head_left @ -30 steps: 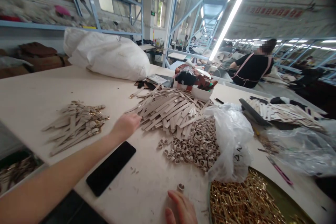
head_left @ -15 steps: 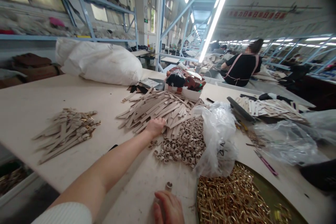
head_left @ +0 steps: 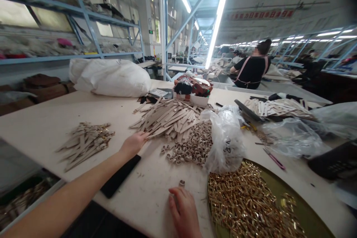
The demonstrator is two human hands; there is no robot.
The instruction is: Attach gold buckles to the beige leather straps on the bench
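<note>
— Where are your hands?
— My left hand (head_left: 135,143), fingers half curled, touches the near edge of the pile of flat beige leather strips (head_left: 170,117); I cannot tell if it grips one.
— The right?
— My right hand (head_left: 184,208) lies flat and empty on the pale tabletop (head_left: 41,119), with a small beige loop (head_left: 182,183) at its fingertips.

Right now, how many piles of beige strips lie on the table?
3: left pile; middle pile by the left hand; right pile behind the plastic bags. Bags may hide more.

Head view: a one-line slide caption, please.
Left hand at the strap pile edge; right hand rests beside a single loop on the table.
</note>
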